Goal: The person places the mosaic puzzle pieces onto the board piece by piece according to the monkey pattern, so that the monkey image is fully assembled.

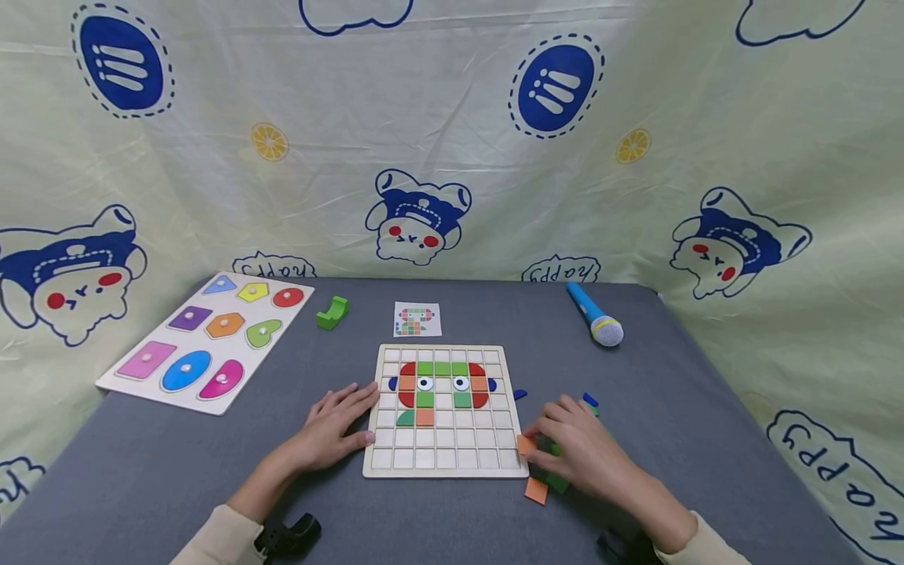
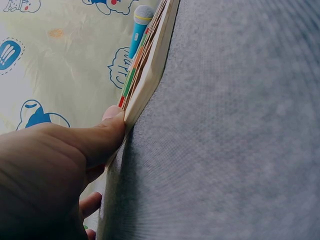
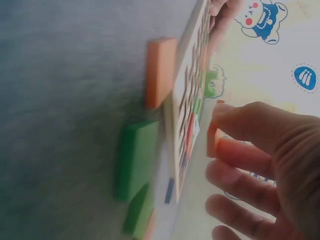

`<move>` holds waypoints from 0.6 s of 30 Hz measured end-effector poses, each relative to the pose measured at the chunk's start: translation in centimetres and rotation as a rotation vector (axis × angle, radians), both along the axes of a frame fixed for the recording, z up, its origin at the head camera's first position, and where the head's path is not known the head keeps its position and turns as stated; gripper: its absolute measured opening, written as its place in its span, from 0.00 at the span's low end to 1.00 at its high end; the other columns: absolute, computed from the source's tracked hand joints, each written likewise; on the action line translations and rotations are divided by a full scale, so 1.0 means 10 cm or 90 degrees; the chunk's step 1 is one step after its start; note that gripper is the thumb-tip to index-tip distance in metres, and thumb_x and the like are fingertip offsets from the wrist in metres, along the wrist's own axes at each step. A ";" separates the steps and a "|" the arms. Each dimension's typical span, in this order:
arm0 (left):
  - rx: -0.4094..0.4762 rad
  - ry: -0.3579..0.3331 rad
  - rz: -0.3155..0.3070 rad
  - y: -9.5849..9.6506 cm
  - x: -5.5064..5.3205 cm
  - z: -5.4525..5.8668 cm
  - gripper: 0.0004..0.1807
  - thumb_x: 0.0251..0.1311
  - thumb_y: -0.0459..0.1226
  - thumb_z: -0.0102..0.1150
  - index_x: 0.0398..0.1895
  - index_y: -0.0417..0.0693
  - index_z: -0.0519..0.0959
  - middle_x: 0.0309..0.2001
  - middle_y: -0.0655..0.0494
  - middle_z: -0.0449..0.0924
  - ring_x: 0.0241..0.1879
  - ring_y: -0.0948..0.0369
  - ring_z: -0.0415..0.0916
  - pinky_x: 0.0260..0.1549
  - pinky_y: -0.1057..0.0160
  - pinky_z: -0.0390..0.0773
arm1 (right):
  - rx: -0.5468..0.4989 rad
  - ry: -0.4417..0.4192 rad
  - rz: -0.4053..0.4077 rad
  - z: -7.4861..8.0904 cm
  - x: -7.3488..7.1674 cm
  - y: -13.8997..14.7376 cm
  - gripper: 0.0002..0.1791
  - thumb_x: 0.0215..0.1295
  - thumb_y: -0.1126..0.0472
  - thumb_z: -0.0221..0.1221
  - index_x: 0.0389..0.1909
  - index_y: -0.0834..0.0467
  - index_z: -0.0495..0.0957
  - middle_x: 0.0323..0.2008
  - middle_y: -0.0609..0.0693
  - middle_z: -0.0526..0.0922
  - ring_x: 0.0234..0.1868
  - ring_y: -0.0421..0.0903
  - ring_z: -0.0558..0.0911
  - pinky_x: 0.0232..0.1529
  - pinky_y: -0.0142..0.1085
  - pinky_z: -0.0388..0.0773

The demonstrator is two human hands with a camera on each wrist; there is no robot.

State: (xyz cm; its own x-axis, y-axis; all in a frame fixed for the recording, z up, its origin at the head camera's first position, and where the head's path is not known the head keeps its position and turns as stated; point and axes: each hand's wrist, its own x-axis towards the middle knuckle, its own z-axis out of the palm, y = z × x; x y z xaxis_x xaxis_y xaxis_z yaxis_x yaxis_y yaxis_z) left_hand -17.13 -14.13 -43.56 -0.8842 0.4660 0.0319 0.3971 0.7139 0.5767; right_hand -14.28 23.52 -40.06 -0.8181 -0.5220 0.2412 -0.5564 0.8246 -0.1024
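A wooden grid board point(image 1: 459, 459) lies at the centre of the table, with red, green, orange, blue and eye tiles set in its upper and middle cells. My left hand point(image 1: 330, 428) rests along the board's left edge, fingers extended, the thumb point(image 2: 107, 130) touching its side. Over the lower right edge of the board, my right hand point(image 1: 582, 447) pinches an orange square tile point(image 3: 214, 140) between thumb and index finger. Another orange tile point(image 1: 537, 491) lies on the table beside the board's lower right corner, near a green tile point(image 1: 557, 482) partly covered by the right hand.
Beyond the board is a small pattern card point(image 1: 417, 308). A white shape puzzle point(image 1: 158, 320) lies at the left, near a green curved block point(image 1: 333, 313). At the back right is a blue toy microphone point(image 1: 585, 302). A dark blue piece point(image 1: 520, 394) sits beside the board.
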 end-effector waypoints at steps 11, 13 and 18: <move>-0.002 -0.006 0.003 -0.01 -0.02 -0.02 0.35 0.62 0.43 0.56 0.71 0.45 0.59 0.73 0.49 0.55 0.73 0.42 0.46 0.65 0.34 0.41 | -0.013 0.004 0.051 0.04 -0.29 -0.47 0.11 0.50 0.48 0.69 0.33 0.47 0.84 0.33 0.41 0.79 0.37 0.38 0.67 0.40 0.36 0.64; -0.001 -0.003 0.003 -0.01 -0.02 -0.03 0.35 0.62 0.43 0.57 0.71 0.45 0.59 0.73 0.49 0.56 0.73 0.42 0.47 0.65 0.33 0.41 | -0.015 0.015 0.064 0.04 -0.35 -0.57 0.10 0.50 0.49 0.69 0.32 0.47 0.84 0.32 0.41 0.79 0.36 0.39 0.68 0.39 0.35 0.64; 0.003 -0.004 0.003 -0.01 -0.01 -0.02 0.35 0.62 0.43 0.57 0.71 0.44 0.59 0.73 0.48 0.56 0.73 0.41 0.47 0.65 0.34 0.41 | -0.007 -0.004 0.071 0.03 -0.47 -0.77 0.08 0.50 0.51 0.69 0.31 0.48 0.85 0.32 0.41 0.79 0.36 0.40 0.69 0.41 0.37 0.66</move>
State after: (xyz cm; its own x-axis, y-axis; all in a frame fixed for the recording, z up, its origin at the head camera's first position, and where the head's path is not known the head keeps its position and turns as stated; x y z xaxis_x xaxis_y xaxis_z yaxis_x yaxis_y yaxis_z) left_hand -17.28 -14.26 -43.78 -0.8863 0.4622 0.0289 0.3906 0.7125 0.5829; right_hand -19.02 15.78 -39.81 -0.7567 -0.6070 0.2427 -0.6437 0.7566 -0.1147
